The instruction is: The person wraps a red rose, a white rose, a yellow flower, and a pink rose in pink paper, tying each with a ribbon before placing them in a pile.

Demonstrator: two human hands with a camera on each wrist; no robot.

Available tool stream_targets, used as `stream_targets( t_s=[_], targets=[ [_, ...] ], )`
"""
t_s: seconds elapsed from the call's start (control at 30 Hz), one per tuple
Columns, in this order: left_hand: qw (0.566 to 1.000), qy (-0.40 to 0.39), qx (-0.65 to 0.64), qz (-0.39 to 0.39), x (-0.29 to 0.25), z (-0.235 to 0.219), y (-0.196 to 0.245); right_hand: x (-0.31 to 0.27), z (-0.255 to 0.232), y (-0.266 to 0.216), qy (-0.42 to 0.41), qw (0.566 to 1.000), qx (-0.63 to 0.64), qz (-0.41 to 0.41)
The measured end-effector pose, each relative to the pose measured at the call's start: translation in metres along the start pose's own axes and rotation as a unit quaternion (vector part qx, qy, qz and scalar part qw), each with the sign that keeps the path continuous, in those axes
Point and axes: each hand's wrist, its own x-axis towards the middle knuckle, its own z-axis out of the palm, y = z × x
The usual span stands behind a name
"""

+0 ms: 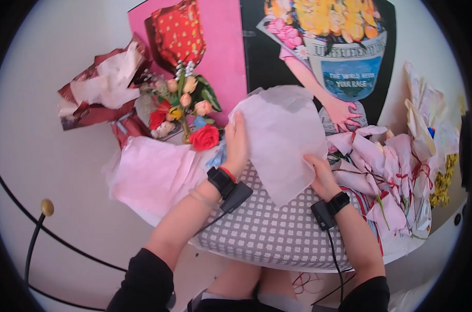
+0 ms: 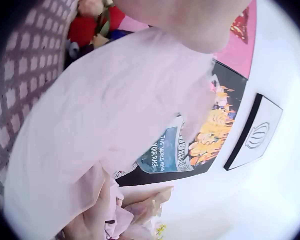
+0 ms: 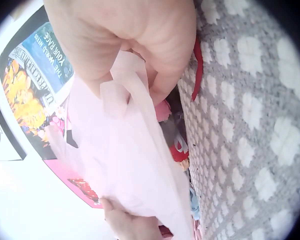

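Note:
A sheet of pale pink tissue paper [image 1: 283, 140] is held up over the grey-and-white checked cushion [image 1: 267, 229]. At its left edge my left hand [image 1: 237, 145] holds it, fingers pointing upward. My right hand [image 1: 322, 177] pinches the right edge between thumb and fingers. In the right wrist view, the paper [image 3: 125, 145] is folded and bunched at the right hand's fingers [image 3: 107, 75]. Seen from the left wrist, the sheet [image 2: 90, 115] spreads below the left hand [image 2: 190, 20], whose fingertips are hidden there.
A stack of pink paper [image 1: 153, 174] lies at the left. Behind it are artificial flowers [image 1: 204, 137] and a dark red wrapped bouquet [image 1: 103, 86]. Several small pink-wrapped bundles [image 1: 397, 161] lie at the right. A poster [image 1: 319, 52] stands at the back.

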Motion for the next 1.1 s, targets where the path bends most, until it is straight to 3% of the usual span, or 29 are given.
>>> stream_targets(
  t_s=[0.03,0.1,0.13,0.2,0.27,0.3,0.4,0.47,0.6,0.67,0.7,0.73,0.77,0.8,0.87,0.9,0.93,1.0,1.03,1.1],
  targets=[
    [1.0,0.015,0.005,-0.002,0.002,-0.006,0.008,0.0,0.001,0.002,-0.004,1.0,-0.001,0.005],
    [0.986,-0.01,0.074,0.147,0.009,-0.023,0.02,0.0,0.004,0.002,-0.03,0.999,0.001,0.015],
    [0.986,-0.002,0.084,0.143,0.013,-0.035,0.027,0.0,0.008,0.002,-0.043,0.999,0.007,0.01],
    [0.951,0.026,0.166,0.259,0.017,-0.067,0.042,-0.002,0.009,0.003,-0.051,0.998,0.026,0.039],
    [0.947,0.081,0.237,0.199,0.014,-0.112,0.064,-0.001,0.001,0.007,-0.108,0.989,0.069,0.076],
    [0.937,0.12,0.269,0.186,0.013,-0.141,0.069,-0.014,0.025,-0.005,-0.071,0.992,0.005,0.101],
    [0.887,0.237,0.373,0.135,0.009,-0.243,0.066,-0.012,0.017,-0.001,-0.099,0.987,-0.014,0.128],
    [0.813,0.275,0.459,0.228,0.004,-0.314,0.039,-0.009,0.015,0.003,-0.095,0.987,-0.031,0.128],
    [0.808,0.276,0.491,0.173,-0.025,-0.345,0.04,-0.004,0.01,0.006,-0.008,0.995,0.054,0.086],
    [0.832,0.248,0.488,-0.085,-0.037,-0.344,0.047,-0.003,0.004,0.007,0.008,0.992,0.085,0.092],
    [0.832,0.249,0.488,-0.085,-0.042,-0.343,0.044,-0.003,0.003,0.007,0.008,0.992,0.085,0.091],
    [0.746,0.236,0.622,0.032,-0.046,-0.34,0.039,-0.003,0.003,0.008,0.008,0.993,0.078,0.089],
    [0.63,0.215,0.732,0.147,-0.049,-0.336,0.037,-0.003,0.004,0.009,0.007,0.994,0.072,0.086],
    [0.629,0.217,0.732,0.15,-0.053,-0.321,0.047,-0.004,0.006,0.009,0.004,0.994,0.073,0.084],
    [0.551,0.068,0.814,0.17,-0.059,-0.297,0.071,-0.008,0.012,0.006,-0.01,0.996,0.021,0.089],
    [0.675,-0.023,0.727,0.124,-0.057,-0.301,0.066,-0.009,0.013,0.005,-0.017,0.995,0.019,0.095],
    [0.675,-0.022,0.727,0.124,-0.06,-0.299,0.064,-0.008,0.013,0.005,-0.018,0.995,0.018,0.095],
    [0.621,-0.17,0.763,-0.061,-0.068,-0.291,0.058,-0.008,0.012,0.006,-0.019,0.994,0.029,0.101],
    [0.621,-0.169,0.763,-0.061,-0.07,-0.289,0.055,-0.008,0.012,0.006,-0.02,0.994,0.029,0.1],
    [0.649,-0.182,0.713,-0.195,-0.071,-0.287,0.05,-0.01,0.015,0.005,-0.01,0.994,0.035,0.102]
  ],
)
